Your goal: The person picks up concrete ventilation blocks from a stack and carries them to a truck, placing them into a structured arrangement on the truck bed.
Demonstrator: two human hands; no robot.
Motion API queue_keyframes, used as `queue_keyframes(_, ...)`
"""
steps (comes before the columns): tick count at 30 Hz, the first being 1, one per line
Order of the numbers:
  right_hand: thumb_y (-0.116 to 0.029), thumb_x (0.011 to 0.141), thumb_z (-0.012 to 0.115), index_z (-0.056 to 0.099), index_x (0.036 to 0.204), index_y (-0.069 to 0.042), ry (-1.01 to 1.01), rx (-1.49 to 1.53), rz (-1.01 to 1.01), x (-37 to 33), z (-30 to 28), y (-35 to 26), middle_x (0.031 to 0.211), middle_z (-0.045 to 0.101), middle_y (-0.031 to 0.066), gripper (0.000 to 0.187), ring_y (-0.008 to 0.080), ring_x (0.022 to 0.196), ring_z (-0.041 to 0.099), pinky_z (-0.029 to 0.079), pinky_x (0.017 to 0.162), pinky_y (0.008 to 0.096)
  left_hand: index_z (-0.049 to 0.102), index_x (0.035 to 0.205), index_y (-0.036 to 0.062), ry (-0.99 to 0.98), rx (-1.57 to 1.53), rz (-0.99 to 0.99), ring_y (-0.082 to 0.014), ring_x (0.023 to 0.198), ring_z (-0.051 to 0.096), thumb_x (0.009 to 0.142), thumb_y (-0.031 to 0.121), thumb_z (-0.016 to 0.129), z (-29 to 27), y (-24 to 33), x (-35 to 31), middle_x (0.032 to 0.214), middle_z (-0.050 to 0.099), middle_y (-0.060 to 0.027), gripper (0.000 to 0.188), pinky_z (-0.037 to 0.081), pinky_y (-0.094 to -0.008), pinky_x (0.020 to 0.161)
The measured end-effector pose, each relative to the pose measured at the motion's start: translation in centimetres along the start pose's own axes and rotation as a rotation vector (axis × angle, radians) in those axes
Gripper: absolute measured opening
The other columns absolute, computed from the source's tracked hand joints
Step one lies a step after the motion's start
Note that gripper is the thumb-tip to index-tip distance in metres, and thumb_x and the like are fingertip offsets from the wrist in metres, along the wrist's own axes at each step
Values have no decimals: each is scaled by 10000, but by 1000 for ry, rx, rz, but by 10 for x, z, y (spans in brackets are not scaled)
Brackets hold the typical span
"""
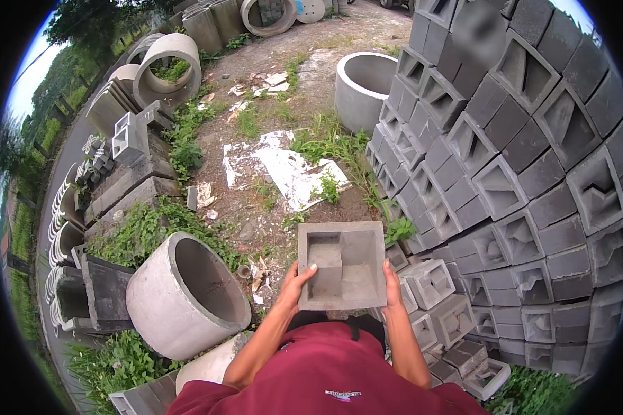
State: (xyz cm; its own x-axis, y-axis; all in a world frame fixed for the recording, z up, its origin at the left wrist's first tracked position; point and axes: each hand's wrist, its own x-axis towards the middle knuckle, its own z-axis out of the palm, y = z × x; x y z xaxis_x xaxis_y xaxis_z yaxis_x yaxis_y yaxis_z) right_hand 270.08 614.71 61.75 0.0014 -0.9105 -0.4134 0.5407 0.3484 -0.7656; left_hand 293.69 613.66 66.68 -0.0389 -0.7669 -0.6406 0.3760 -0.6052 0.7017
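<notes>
Between my two hands I hold a square grey concrete vent block [360, 257] in front of my body, its hollow face turned up toward me. Inside its frame the recess is split into stepped surfaces of different depth. My left hand [298, 282] grips the left side, with the thumb over the rim. My right hand [392, 285] presses along the right side, fingers mostly hidden behind the block. Close to my right hand lie several loose vent blocks [430, 283] in a low pile.
A tall wall of stacked vent blocks [502, 187] rises on the right. Concrete rings stand about: one near left [156, 297], one far right [356, 114], another far left [149, 79]. Torn white sheeting [294, 176] and weeds [187, 149] lie on the dirt ground.
</notes>
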Motion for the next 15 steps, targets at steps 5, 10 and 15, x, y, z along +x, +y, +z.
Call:
queue_keyframes(5,-386,967,523,562,1226,-14,-131,-29,125,78,95,15,1107,634,89,455,171,984,624,497,860,309,440,1384,65,-7,-273,99,-300,1182,548,925,600,475,-77,52,39,1319,529,-154,706,460,-490,977)
queue_keyframes(10,-375,961,522,578,1201,-23,-248,-85,154,150,186,7,1091,641,90,430,164,944,636,511,827,305,455,1375,58,70,-318,220,-303,1164,561,936,568,480,-136,106,92,1306,543,-162,673,462,-466,979)
queue_keyframes(15,-391,963,518,563,1220,-23,-295,-42,178,249,253,8,1088,642,94,451,170,957,635,513,830,308,464,1369,54,103,-365,263,-302,1162,562,937,541,494,-168,170,170,1304,548,-167,651,451,-459,985)
